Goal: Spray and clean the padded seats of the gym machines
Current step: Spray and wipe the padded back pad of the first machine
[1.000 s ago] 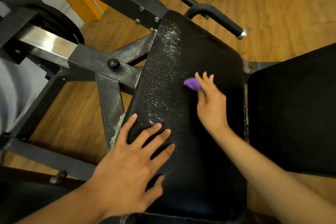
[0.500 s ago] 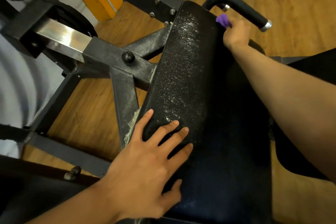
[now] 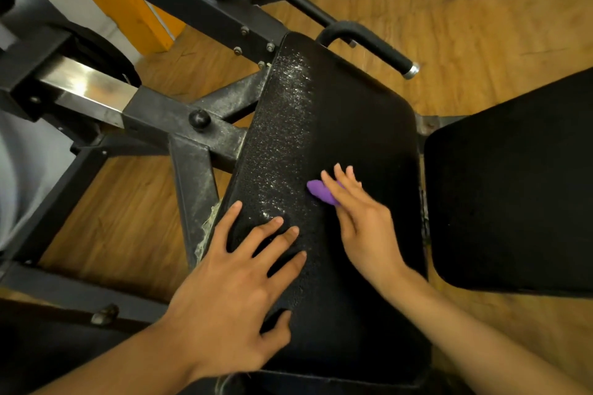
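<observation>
A black padded seat (image 3: 362, 125) runs from the near edge up toward a handle. Its left strip glistens with spray droplets (image 3: 288, 125); the right part looks dark and matt. My left hand (image 3: 237, 292) lies flat with spread fingers on the seat's near left edge. My right hand (image 3: 362, 221) presses a small purple cloth (image 3: 322, 192) onto the middle of the seat with straight fingers; most of the cloth is hidden under the fingers.
A second black pad (image 3: 513, 186) sits to the right. The machine's dark steel frame (image 3: 179, 125) with a knob and a shiny bar lies left. A foam-covered handle (image 3: 378, 48) sticks out behind the seat. Wooden floor all around.
My right hand went with the purple cloth up to the seat's far end by the handle, then came back down to the middle. My left hand stayed flat on the near edge.
</observation>
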A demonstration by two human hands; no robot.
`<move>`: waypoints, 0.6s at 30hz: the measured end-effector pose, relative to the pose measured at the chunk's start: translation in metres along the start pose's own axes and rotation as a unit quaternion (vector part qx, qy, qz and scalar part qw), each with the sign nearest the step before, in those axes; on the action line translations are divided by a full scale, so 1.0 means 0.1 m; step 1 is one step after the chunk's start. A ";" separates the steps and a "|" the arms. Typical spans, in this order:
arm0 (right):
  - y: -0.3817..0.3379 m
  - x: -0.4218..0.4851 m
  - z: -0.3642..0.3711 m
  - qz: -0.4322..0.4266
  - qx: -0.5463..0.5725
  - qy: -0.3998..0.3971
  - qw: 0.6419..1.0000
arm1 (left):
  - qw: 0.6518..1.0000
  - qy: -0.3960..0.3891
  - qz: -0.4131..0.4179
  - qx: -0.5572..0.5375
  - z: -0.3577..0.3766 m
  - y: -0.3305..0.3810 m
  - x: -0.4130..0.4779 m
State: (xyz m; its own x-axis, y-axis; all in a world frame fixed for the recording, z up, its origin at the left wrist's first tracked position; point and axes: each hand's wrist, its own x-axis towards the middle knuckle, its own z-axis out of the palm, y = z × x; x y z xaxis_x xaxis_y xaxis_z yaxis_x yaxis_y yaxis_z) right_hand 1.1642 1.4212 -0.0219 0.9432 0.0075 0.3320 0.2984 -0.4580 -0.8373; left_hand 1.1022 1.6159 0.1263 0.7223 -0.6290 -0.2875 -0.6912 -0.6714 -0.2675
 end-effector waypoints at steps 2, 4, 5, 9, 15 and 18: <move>0.14 0.37 -0.01 0.002 -0.005 0.012 1.000 | 1.000 0.001 0.000 -0.007 0.00 0.00 0.00; 0.29 0.86 0.00 0.021 -0.020 0.030 0.999 | 1.000 0.003 -0.002 -0.013 0.01 -0.01 0.00; 0.34 1.11 -0.01 0.034 -0.032 0.042 0.998 | 1.000 0.002 -0.002 -0.013 0.01 -0.01 0.01; 0.56 2.05 -0.02 0.104 -0.074 0.075 0.989 | 1.000 0.002 0.001 -0.005 0.04 -0.03 0.03; 0.59 2.77 -0.18 0.187 -0.020 0.106 0.976 | 1.000 0.009 0.004 -0.004 0.07 -0.06 0.04; 0.51 2.73 -0.17 0.202 -0.019 0.131 0.970 | 1.000 0.007 0.001 -0.016 0.04 -0.05 0.02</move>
State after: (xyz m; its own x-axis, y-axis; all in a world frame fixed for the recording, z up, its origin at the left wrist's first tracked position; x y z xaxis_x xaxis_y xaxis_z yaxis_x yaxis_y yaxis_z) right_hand 1.4342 1.3847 0.0334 0.9109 -0.4041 0.0835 -0.0982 -0.4089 -0.9073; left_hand 1.1072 1.6200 0.1234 0.7214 -0.6353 -0.2755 -0.6915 -0.6820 -0.2382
